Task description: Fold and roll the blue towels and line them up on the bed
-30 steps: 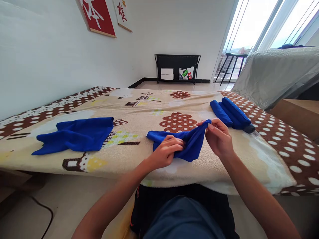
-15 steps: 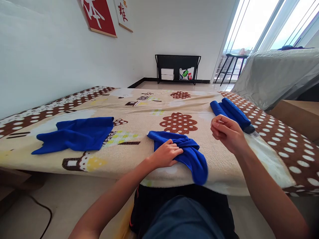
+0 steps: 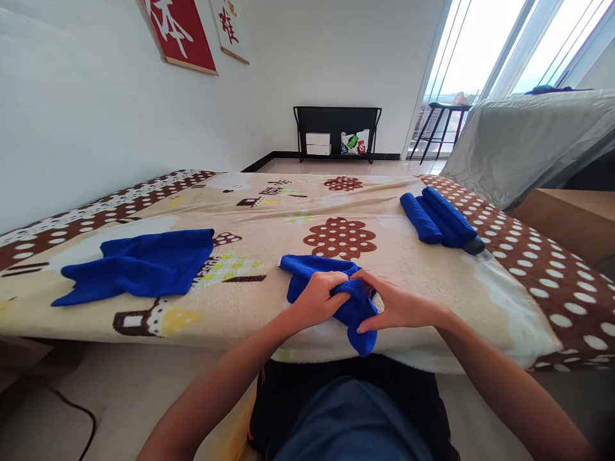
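Two hands grip one blue towel [image 3: 321, 272] at the near edge of the bed [image 3: 432, 307]. The left hand [image 3: 317, 299] has its fingers curled tight on the bunched cloth, and the right hand [image 3: 394, 307] pinches it from the other side. It looks like the rolling step is in hand. The next move likely needs both hands to keep the roll snug and even. Part of the towel lies flat just past the fingers, and an end hangs below them. Rolled towels [image 3: 439, 218] sit far off beyond the right fingers. A loose towel [image 3: 139, 264] lies well away from the left fingers.
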The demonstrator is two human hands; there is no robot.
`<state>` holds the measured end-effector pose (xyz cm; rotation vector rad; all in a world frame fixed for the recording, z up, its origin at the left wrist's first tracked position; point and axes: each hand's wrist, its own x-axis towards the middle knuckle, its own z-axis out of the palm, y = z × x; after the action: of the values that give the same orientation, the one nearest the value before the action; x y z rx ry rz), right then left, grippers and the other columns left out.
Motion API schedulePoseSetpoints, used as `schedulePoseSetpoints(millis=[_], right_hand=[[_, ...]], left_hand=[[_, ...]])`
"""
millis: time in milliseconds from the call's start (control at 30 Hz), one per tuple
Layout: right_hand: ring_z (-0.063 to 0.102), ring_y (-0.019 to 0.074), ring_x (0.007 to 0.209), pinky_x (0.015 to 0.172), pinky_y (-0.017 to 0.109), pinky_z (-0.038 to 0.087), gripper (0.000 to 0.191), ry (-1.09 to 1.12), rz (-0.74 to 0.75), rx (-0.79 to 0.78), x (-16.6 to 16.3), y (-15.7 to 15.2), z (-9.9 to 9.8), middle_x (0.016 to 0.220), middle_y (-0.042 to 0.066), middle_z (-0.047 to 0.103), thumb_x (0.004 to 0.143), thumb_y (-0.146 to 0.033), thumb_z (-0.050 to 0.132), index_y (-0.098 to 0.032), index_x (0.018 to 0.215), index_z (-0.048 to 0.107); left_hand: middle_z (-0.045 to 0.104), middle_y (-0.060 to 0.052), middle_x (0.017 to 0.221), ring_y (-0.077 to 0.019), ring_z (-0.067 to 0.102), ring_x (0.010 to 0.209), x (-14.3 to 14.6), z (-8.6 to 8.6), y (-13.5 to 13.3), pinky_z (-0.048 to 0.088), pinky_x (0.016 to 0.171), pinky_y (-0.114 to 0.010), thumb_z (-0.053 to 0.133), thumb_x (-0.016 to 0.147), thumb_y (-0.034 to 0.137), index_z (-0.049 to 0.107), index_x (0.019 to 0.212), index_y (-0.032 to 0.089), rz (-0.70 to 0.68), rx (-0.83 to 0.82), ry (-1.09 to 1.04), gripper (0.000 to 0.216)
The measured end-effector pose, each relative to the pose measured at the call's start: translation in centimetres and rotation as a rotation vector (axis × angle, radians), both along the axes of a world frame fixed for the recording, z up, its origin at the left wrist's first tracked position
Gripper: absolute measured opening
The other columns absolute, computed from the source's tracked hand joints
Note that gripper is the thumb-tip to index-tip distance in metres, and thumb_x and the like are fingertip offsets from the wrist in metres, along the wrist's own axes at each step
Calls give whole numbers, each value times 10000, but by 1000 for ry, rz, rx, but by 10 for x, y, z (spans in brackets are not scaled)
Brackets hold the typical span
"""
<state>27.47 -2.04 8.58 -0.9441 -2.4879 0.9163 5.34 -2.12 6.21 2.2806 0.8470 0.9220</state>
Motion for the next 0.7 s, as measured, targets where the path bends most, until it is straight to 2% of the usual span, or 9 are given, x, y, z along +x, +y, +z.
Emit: schedulePoseSetpoints(millis=[67,133,200,267,367,467,533,600,700], right_hand=[[543,177,889,781,305,459,615,-55,-23,15,-2,-2,-2,1012,42,608,736,-523,790,-188,1184,536],[539,162,821,749,294,456,438,-63,-7,-6,-2,-1,-5,911,27,616,775,-454,764,-171,1058,587],[541,142,785,741,279,458,316,5,73,-63,-2,1,-6,866,11,626,805,-411,739,-170,968,615],[561,134,821,784,275,466,257,89,165,-106,-1,3,-6,908,10,646,835,-400,716,-174,931,639],[562,148,932,889,299,456,267,145,221,-73,0,4,-5,1010,32,639,851,-430,705,-172,818,645],[527,155,957,938,318,426,364,216,264,-22,1,5,-3,991,40,603,845,-469,704,-164,693,576],[504,136,877,880,293,425,414,305,313,-49,3,5,-3,876,21,571,848,-484,690,-165,654,511],[457,102,727,721,241,413,440,374,338,-168,6,5,-4,726,-13,497,852,-491,673,-170,637,463],[363,69,567,521,214,305,437,436,298,-381,15,4,-7,613,-44,401,827,-506,680,-171,644,467]], left_hand=[[587,25,676,-119,490,636,1,1,0,356,638,-261,494,871,200,585,712,176,45,-20,0,185],[534,43,610,-103,433,585,3,1,0,313,593,-255,500,870,217,541,653,174,68,-45,7,225],[483,54,575,-92,386,562,4,1,0,286,574,-253,513,877,238,491,609,172,85,-54,-2,278],[451,60,561,-86,356,551,5,2,0,275,567,-252,523,892,265,453,586,170,99,-53,-14,328],[439,62,552,-85,349,548,5,3,0,268,565,-253,543,897,288,434,573,168,124,-33,-16,363],[461,61,555,-85,374,551,3,5,2,283,571,-249,575,882,302,474,587,167,153,-18,-13,340],[477,60,558,-86,394,555,0,8,3,294,579,-246,590,881,317,512,604,165,166,-12,-7,325],[484,56,566,-87,413,564,-4,13,2,303,587,-243,586,897,343,540,620,163,146,-12,18,333],[505,52,599,-92,441,586,-11,27,0,322,599,-239,613,898,450,573,674,164,-14,-42,136,366]])
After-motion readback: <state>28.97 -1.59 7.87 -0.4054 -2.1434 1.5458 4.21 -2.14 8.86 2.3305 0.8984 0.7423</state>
